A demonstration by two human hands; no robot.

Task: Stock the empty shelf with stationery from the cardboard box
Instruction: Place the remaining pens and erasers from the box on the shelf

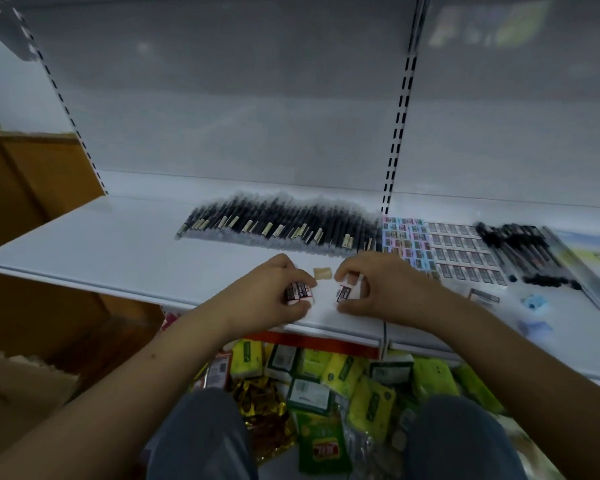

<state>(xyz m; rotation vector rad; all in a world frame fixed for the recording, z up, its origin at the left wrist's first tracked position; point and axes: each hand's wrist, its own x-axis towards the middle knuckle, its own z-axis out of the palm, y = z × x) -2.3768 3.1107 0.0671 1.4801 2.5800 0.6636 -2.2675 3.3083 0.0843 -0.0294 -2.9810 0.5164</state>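
While both hands work at the front edge of the white shelf, each has its grip clamped on small erasers. The left hand holds a little stack of white erasers with dark and red printed sleeves, fingers curled over the top and thumb beneath. The right hand pinches a single eraser of the same kind between thumb and fingertips. The two hands are near each other but apart. The print on the sleeves is too blurred to read.

Just beyond the hands, a small tan eraser lies on the shelf. Further back is a long row of black pens with pale labels, laid side by side. To its right lie a block of colourful small packs, then rows of grey-labelled erasers, then more dark pens. A blue sharpener sits near the right front.

The cardboard box is at lower left. Below the shelf, green and yellow packets are heaped together; their writing is unreadable.
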